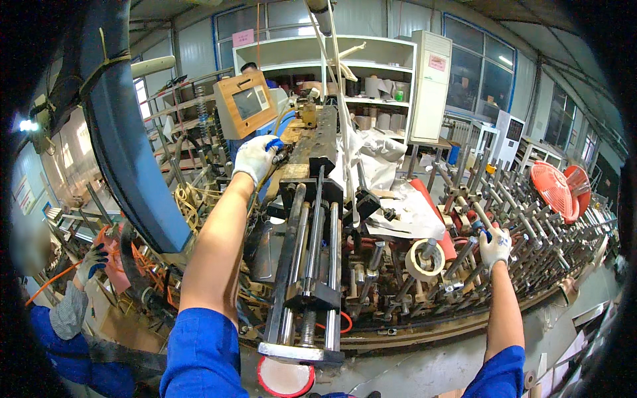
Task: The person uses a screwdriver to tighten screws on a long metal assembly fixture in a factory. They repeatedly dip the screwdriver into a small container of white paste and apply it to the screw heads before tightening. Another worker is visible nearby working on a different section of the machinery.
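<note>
Have a pale rod (482, 213) at the right grip (495, 245), between 3 and 4 o'clock in the view, amid a dense bank of metal posts (541, 232). Slants by its long axis from between 10 and 11 o'clock down to between 4 and 5, lower end pointing into the white-and-blue glove. Bend fingers at that lower end; cannot tell whether closed right around the rod or only touching.

Near the same grip, toward 9 o'clock, find a red sheet (448, 251) and, beyond it, a ring-shaped roll of pale tape (424, 259).

Rest the left grip (257, 159) at 10 o'clock, blue-coated fingers bent at the machine's edge beside a dark fitting; cannot tell what is held, if anything.

Between both grips, look down on polished guide rods (334, 265) running roughly 12 to 6, ending toward 6 at a flat metal plate (302, 353), with a red-rimmed disc (286, 376) just below.

Farther out, see a wooden-cased screen box (242, 106) at 11, a white cabinet (431, 86) between 1 and 2, a red fan (557, 189) at 3, and a co-worker's gloved hand (91, 262) between 8 and 9.
</note>
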`<action>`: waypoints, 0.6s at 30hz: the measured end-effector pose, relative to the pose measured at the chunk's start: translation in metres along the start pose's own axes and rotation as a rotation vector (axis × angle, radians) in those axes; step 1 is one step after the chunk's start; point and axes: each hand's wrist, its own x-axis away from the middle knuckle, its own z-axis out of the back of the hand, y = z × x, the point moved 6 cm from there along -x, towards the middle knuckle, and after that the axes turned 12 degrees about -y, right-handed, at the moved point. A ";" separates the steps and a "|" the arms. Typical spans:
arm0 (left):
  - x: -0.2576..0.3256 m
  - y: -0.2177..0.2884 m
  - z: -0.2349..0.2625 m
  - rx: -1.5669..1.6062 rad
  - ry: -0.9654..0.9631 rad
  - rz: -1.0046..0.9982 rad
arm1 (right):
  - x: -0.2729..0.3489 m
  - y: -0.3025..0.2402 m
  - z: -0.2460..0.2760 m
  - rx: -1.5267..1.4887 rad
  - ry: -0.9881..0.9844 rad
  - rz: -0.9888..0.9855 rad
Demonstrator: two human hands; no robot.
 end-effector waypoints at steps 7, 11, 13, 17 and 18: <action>-0.006 -0.010 -0.001 0.099 -0.006 0.019 | -0.002 0.005 -0.006 0.003 -0.059 -0.024; -0.009 -0.028 -0.015 0.432 -0.030 0.113 | -0.002 0.007 -0.005 0.023 -0.076 -0.031; -0.008 -0.047 -0.019 0.616 -0.097 0.138 | -0.002 0.002 -0.006 0.015 -0.068 -0.024; -0.007 -0.049 -0.027 0.818 -0.191 0.138 | -0.001 0.003 -0.002 -0.005 -0.053 0.003; -0.006 -0.045 -0.028 0.877 -0.196 0.114 | 0.000 0.004 -0.002 -0.004 -0.048 0.009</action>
